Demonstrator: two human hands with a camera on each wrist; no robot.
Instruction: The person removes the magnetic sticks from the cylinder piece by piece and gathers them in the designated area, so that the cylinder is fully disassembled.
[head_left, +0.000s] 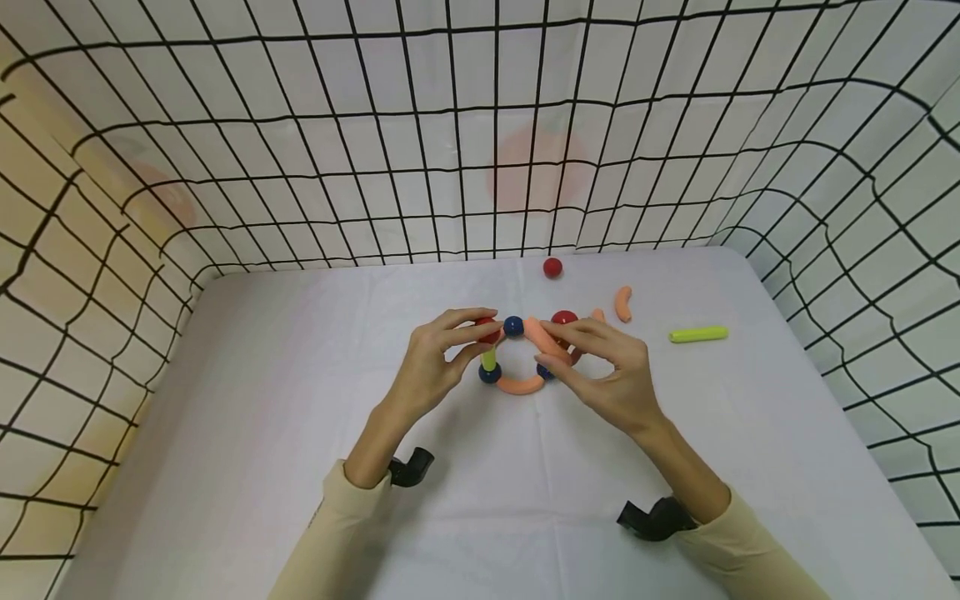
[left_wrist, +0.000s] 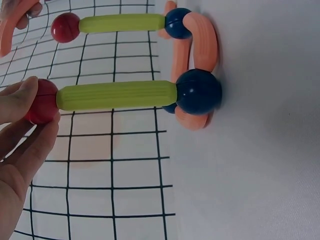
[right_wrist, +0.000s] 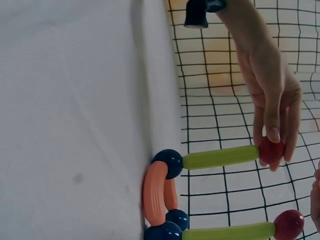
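Observation:
My left hand (head_left: 433, 360) pinches a red ball (left_wrist: 44, 101) on top of an upright green stick (left_wrist: 117, 95), whose lower end sits in a blue ball (left_wrist: 199, 92). Orange curved pieces (head_left: 521, 387) join several blue balls (head_left: 513, 326) in a ring on the table. A second upright green stick (right_wrist: 229, 233) carries another red ball (right_wrist: 289, 225). Above the ring, my right hand (head_left: 611, 371) holds an orange curved piece (head_left: 546, 340) between thumb and fingers, close to that second red ball. The right wrist view shows only a sliver of my right hand.
A loose red ball (head_left: 552, 267) lies near the back of the white table (head_left: 300, 333). Right of the ring are a loose orange curved piece (head_left: 623, 304) and a green stick (head_left: 698, 334). Black netting (head_left: 465, 171) stands along the back and both sides.

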